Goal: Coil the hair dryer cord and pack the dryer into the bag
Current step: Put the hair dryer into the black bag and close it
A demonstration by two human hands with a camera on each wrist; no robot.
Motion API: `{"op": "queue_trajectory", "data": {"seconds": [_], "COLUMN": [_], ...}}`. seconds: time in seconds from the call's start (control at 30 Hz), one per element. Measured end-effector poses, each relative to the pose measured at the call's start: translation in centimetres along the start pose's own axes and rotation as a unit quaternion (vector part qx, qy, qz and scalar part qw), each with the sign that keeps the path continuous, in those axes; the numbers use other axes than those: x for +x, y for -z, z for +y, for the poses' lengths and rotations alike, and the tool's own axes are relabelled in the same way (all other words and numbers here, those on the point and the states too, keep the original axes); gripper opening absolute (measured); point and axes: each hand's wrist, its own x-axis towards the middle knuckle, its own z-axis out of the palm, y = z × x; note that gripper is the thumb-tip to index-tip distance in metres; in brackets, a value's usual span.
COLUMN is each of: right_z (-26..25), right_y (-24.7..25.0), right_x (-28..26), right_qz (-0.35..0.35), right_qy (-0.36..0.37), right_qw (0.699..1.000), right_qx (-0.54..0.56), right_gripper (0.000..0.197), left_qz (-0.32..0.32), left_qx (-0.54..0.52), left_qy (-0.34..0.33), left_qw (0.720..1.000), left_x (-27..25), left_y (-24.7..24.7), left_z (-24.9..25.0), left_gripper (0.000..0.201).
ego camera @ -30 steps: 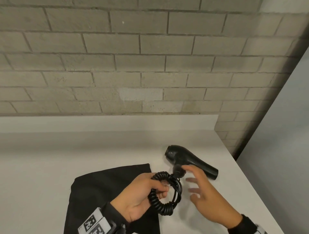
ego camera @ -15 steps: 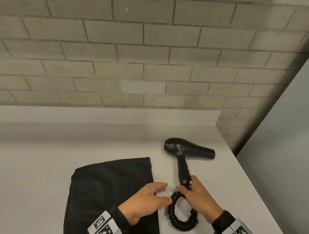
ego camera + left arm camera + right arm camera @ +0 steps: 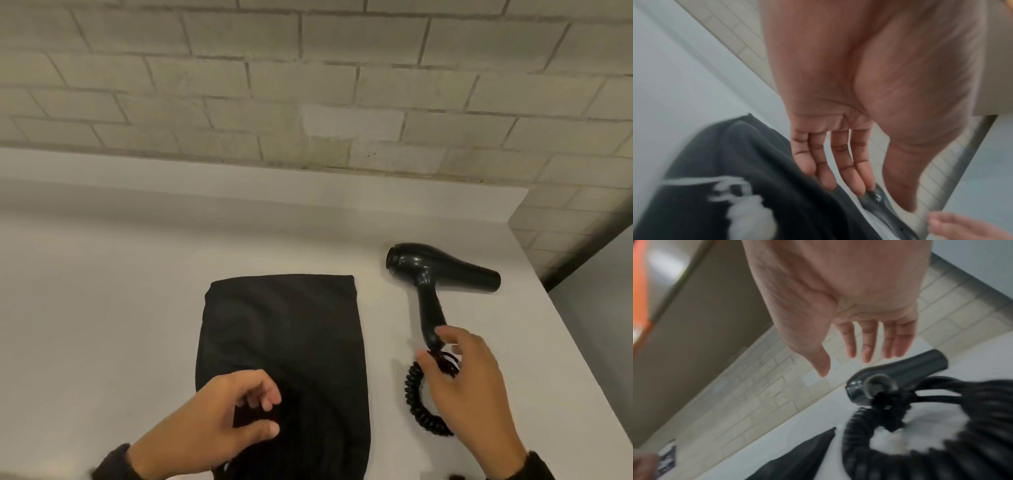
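Note:
A black hair dryer (image 3: 442, 270) lies on the white counter (image 3: 102, 308) at the right, handle pointing toward me. Its black spiral cord (image 3: 419, 401) sits coiled in a loop at the handle's end. My right hand (image 3: 435, 349) hovers just over that loop with fingers spread and relaxed; in the right wrist view the right hand (image 3: 849, 356) is empty above the dryer (image 3: 900, 369) and cord (image 3: 941, 451). A flat black bag (image 3: 281, 335) lies left of the dryer. My left hand (image 3: 270, 414) hangs over the bag's near part, fingers loose, holding nothing. The left hand's fingers (image 3: 838, 170) point down at the bag (image 3: 735, 162).
A pale brick wall (image 3: 308, 85) rises behind a low white ledge at the back of the counter. The counter's right edge (image 3: 582, 359) runs diagonally close to the dryer, with grey floor beyond it. Bare counter lies left of the bag.
My left hand let go of the coiled cord and moved left over the bag. The dryer was turned handle toward me and laid down; my right hand has released the cord.

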Motion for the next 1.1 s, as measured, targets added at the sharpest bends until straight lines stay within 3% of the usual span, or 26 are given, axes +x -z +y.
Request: {"op": "queue_trajectory", "data": {"seconds": [0.07, 0.2, 0.27, 0.37, 0.43, 0.57, 0.67, 0.77, 0.93, 1.1], "right_z": [-2.4, -4.8, -4.6, -4.6, -4.9, -4.6, -4.7, -6.2, -8.2, -10.1], "right_y": [0.0, -1.7, -3.0, -4.2, -4.3, -4.5, -5.2, -6.1, -7.5, -7.0], "right_x": [-2.4, -5.6, -5.9, -5.6, -5.3, -4.1, -3.0, -1.6, 1.4, 4.1], "right_qz": [-0.092, -0.337, -0.399, -0.450, -0.439, -0.376, -0.299, -0.211, -0.090, -0.019], "right_qy": [0.069, 0.141, 0.196, 0.260, 0.260, 0.262, 0.266, 0.229, 0.186, 0.175], "right_qw": [0.992, 0.929, 0.895, 0.842, 0.848, 0.882, 0.909, 0.943, 0.971, 0.968], "right_qx": [0.049, 0.058, -0.039, -0.141, -0.142, -0.109, -0.119, -0.116, -0.120, -0.180], "right_gripper": [0.013, 0.025, 0.030, 0.017, 0.011, 0.028, 0.028, 0.024, 0.022, 0.059], "left_qz": [-0.014, -0.060, -0.052, -0.015, 0.019, 0.093, 0.106, 0.160, 0.232, 0.275], "left_qx": [0.027, 0.120, 0.151, 0.139, 0.112, 0.078, 0.127, 0.137, 0.127, 0.105], "left_qy": [0.027, 0.044, 0.038, 0.039, 0.031, -0.034, -0.046, -0.033, -0.041, -0.044], "left_qw": [0.999, 0.990, 0.986, 0.989, 0.993, 0.992, 0.985, 0.977, 0.963, 0.955], "left_x": [-1.3, -2.8, -3.0, -3.2, -3.2, -2.7, -1.4, 0.4, 3.9, 7.4], "left_y": [-0.2, -1.5, -2.2, -3.1, -3.1, -2.0, -1.9, -1.9, -0.7, 0.5], "left_z": [-1.0, -2.5, -2.9, -3.1, -2.8, -3.1, -3.0, -1.9, 0.2, 2.0], "left_gripper": [0.029, 0.054, 0.052, 0.037, 0.031, 0.039, 0.036, 0.030, 0.047, 0.063]}}
